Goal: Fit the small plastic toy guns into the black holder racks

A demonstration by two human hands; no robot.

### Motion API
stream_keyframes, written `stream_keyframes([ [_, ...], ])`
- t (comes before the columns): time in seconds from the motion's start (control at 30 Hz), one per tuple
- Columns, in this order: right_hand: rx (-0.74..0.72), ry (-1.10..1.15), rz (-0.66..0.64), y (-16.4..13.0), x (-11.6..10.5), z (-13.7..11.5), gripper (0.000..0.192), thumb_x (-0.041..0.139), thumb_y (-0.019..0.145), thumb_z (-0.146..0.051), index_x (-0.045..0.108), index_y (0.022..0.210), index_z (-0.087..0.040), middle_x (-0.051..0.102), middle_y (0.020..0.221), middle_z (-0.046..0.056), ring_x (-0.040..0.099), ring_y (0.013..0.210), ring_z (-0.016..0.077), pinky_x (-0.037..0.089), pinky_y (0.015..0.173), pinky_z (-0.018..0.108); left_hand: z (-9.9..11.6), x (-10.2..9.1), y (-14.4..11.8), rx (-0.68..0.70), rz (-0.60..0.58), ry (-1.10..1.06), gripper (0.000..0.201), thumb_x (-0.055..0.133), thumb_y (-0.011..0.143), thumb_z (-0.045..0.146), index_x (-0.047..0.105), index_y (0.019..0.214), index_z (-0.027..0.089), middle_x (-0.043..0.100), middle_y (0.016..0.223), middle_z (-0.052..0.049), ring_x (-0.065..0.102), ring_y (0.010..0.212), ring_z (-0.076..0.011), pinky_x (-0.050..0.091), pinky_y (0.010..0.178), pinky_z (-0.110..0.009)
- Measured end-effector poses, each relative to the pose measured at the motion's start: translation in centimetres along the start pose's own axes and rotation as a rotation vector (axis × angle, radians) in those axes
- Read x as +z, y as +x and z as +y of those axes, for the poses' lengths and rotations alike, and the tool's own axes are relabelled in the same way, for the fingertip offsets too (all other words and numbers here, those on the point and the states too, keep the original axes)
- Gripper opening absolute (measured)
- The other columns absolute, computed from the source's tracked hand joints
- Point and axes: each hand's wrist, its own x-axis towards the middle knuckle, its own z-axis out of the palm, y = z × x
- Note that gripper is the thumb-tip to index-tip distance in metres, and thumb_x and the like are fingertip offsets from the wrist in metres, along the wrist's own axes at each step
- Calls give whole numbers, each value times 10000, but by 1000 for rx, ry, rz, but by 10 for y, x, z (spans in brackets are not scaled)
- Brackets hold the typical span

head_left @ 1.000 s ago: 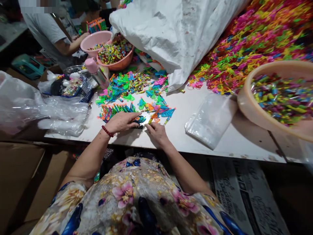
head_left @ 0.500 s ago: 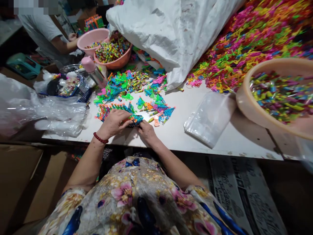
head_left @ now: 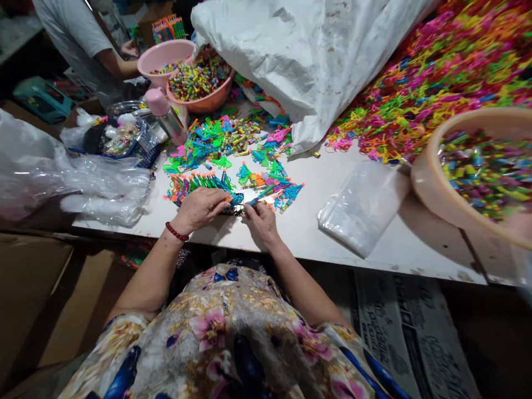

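Note:
My left hand (head_left: 203, 207), with a red bead bracelet at the wrist, is closed on the near side of a row of small plastic toys (head_left: 199, 180). The row is mostly green and blue with orange tips, packed side by side on the white table (head_left: 216, 235). Just right of it, my right hand (head_left: 263, 223) pinches a slim blue plastic toy (head_left: 252, 202) between thumb and fingers. Its lower end is hidden by the fingertips. Beyond the right hand lies a loose cluster of similar toys (head_left: 270, 177) mixed with small printed tubes.
Clear plastic bags (head_left: 361, 205) lie at right, beside a peach basin (head_left: 428, 149) of small tubes. A white sack (head_left: 286, 61) and a large colourful pile (head_left: 415, 83) fill the back. A pink-capped bottle (head_left: 166, 119) stands left. Another person's arm (head_left: 118, 65) is at upper left.
My right hand has drawn slightly right, away from the row, and the blue toy now shows between its fingers. The view has shifted a little.

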Motion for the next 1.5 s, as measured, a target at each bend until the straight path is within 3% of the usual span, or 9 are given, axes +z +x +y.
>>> stream_keyframes([
  [0.13,79,-54,-73,-5,-8,0,576,622,839,-777,652,804,-203,699,743,37,635,605,146,557,563,279,3,-4,-3,-5,10,-45,346,531,1049,475,712,1189,216,782,1192,-91,741,1083,-227,549,934,-353],
  [0.3,-350,-556,-206,-7,3,9,194,725,882,-381,725,960,-204,683,923,57,646,875,198,546,818,318,2,-8,-6,-14,-8,-86,314,614,992,410,669,1212,193,763,1193,-110,733,1063,-249,560,921,-369],
  [0.43,-402,-778,-248,5,18,17,93,640,924,-244,717,958,-204,681,1040,91,643,919,217,521,800,309,1,-8,-3,-80,-69,-70,187,634,965,308,656,1124,212,755,1114,-80,727,977,-220,557,868,-334],
  [0.7,-455,-599,-262,10,15,18,148,577,958,-218,720,918,-214,697,924,50,657,874,186,514,778,272,-3,-7,0,-67,-128,-42,59,588,980,226,632,1019,222,735,1068,-57,718,971,-200,539,835,-293],
  [0.87,-502,-725,-311,2,17,17,161,543,978,-240,672,886,-213,698,966,97,670,918,215,525,793,300,-1,-7,0,-63,-163,-18,123,577,967,182,636,1064,228,732,1100,-54,721,1009,-202,542,850,-292],
  [1.0,-268,-406,-215,-3,20,5,221,565,990,-385,635,859,-221,695,844,59,710,779,200,545,658,287,-1,-5,1,-58,-160,4,73,604,974,208,629,1039,230,737,1098,-50,724,980,-194,534,794,-269],
  [1.13,-89,-71,-69,-5,7,-16,447,745,837,-600,548,688,-227,614,629,-20,680,587,158,508,511,235,-3,-7,-1,-47,-148,-53,31,610,984,232,630,1004,218,750,1111,-57,735,951,-182,539,768,-256],
  [1.3,68,85,69,-7,-22,-24,575,727,761,-771,613,748,-207,667,657,-11,619,498,101,525,461,208,-12,-20,-11,16,-128,-278,357,685,952,554,688,1009,201,790,1079,-97,763,972,-209,579,811,-291],
  [1.5,117,-54,-96,-22,-30,-11,551,676,833,-742,641,738,-201,665,624,5,629,519,125,562,494,242,-19,-38,-22,59,-152,-382,461,643,932,665,723,831,223,817,907,-71,783,995,-224,535,1027,-396],
])
